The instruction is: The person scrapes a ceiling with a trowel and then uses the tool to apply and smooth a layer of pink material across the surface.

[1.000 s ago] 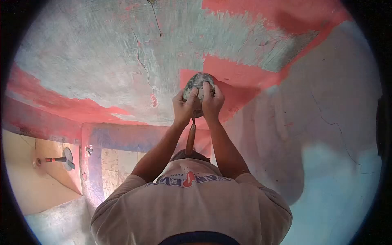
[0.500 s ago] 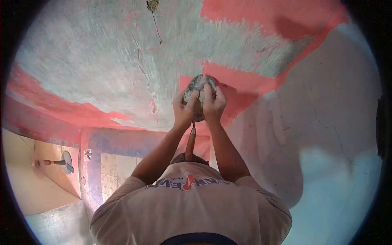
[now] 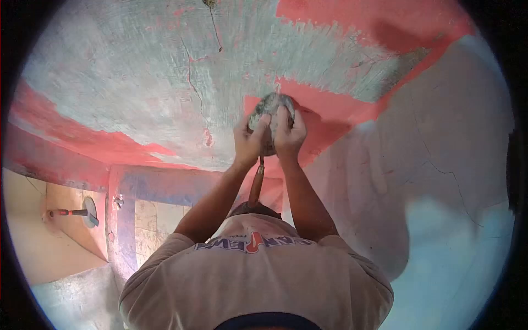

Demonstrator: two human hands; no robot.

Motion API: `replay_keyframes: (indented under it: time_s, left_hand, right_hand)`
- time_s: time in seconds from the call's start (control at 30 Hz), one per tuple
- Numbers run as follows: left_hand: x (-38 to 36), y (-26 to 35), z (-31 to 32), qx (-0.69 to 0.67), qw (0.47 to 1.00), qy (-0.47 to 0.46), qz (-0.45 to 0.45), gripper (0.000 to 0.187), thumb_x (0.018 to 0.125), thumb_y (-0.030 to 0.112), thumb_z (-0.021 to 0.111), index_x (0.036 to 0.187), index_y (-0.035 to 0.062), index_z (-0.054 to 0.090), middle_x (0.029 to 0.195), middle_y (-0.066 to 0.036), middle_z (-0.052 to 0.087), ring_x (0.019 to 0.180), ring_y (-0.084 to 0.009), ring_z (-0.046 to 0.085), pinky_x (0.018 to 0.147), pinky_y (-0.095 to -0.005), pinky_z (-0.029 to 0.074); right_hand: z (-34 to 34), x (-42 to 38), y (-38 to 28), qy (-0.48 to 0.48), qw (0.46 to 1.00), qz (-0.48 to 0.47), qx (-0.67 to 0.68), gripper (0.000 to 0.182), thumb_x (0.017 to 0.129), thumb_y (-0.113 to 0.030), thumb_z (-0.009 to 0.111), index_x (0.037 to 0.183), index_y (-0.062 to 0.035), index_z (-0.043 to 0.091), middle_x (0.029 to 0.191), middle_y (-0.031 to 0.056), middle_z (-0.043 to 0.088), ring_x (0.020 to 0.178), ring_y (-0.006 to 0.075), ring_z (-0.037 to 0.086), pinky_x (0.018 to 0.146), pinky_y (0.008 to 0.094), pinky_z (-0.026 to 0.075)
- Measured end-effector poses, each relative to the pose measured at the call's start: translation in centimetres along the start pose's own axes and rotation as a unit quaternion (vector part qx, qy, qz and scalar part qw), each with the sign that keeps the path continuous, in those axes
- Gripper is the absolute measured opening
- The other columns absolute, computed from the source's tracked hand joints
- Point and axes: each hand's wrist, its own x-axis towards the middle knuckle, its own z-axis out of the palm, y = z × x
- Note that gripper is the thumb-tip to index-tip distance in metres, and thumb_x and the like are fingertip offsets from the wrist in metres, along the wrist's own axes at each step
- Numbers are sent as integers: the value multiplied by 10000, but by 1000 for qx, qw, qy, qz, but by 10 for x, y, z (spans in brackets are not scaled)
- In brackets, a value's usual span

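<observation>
My left hand point(image 3: 249, 142) and my right hand point(image 3: 290, 133) are raised overhead, side by side. Both grip a round trowel point(image 3: 270, 105) caked in grey mortar. Its blade is pressed flat against the ceiling point(image 3: 137, 82), at the edge of a red painted patch point(image 3: 324, 110). The trowel's wooden handle point(image 3: 256, 184) hangs down between my wrists. My fingers cover the lower part of the blade. Grey plaster covers most of the ceiling to the left of the trowel.
A pale cracked wall point(image 3: 440, 165) rises on the right. A red-edged beam point(image 3: 165, 184) runs below the ceiling, with a tiled wall point(image 3: 154, 220) under it. A second trowel with a red handle point(image 3: 74, 212) lies at the far left. A light shirt point(image 3: 253, 280) fills the bottom.
Both hands and the trowel have shifted slightly rightward and up across the ceiling, staying pressed on it. The grip is unchanged.
</observation>
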Motion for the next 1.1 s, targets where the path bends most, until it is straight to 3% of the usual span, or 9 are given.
replay_keyframes:
  time_s: [0.17,0.2,0.33,0.43,0.6,0.87,0.97,1.0,1.1]
  left_hand:
    - [10,16,8,38,998,-6,52,224,980,182,720,1102,-5,707,864,48,642,737,-34,537,620,-225,426]
    - [11,47,20,-31,999,-25,14,228,986,193,719,1105,-1,707,857,53,635,730,-36,533,613,-225,420]
    - [14,26,11,-21,999,-28,7,206,1001,181,701,1114,9,711,883,42,650,753,-39,552,654,-225,451]
    - [1,10,2,3,1000,-9,11,202,1006,169,692,1123,7,715,902,32,661,782,-42,570,688,-230,472]
    - [15,63,26,-77,996,-45,21,118,1023,142,654,1000,27,642,686,74,520,549,-12,423,462,-234,298]
    - [7,-3,4,-10,998,22,59,161,1000,134,677,1071,-10,684,734,58,586,623,-41,514,523,-248,402]
    - [16,22,2,37,997,-16,62,158,1004,141,674,1071,-2,677,717,60,576,603,-37,502,503,-245,380]
    - [16,47,12,-62,997,-40,13,138,1016,147,659,1049,14,665,691,67,551,566,-25,468,474,-232,334]
    - [22,50,14,-57,997,-49,13,125,1022,153,653,1016,28,655,668,73,526,533,-15,425,453,-225,296]
  right_hand:
    - [-1,19,-23,-4,1000,-27,10,286,957,-202,708,824,26,597,699,132,638,624,160,552,606,353,479]
    - [-2,21,-30,-1,1000,-28,5,283,959,-201,706,827,25,598,698,132,637,624,161,557,604,352,478]
    - [1,23,-25,7,1000,-17,12,249,963,-192,702,856,18,621,726,148,655,648,161,595,611,347,485]
    - [3,0,-5,-4,998,-40,44,238,993,-186,674,869,11,626,760,-2,615,700,76,491,620,312,449]
    - [3,40,-59,2,998,-54,-12,280,968,-228,690,905,37,620,746,178,644,660,217,623,625,373,494]
    - [5,-7,15,2,1000,-30,-3,236,964,-189,697,866,18,641,727,124,674,650,141,605,598,347,493]
    - [4,22,-21,-3,995,-72,-62,236,967,-189,694,873,20,638,739,124,683,648,149,621,600,342,497]
    - [6,30,-43,-7,997,-40,-64,258,968,-204,696,865,22,622,732,138,672,626,157,608,590,347,490]
    - [11,36,-60,2,997,-69,25,278,966,-215,702,852,21,609,707,136,648,610,153,582,580,351,479]
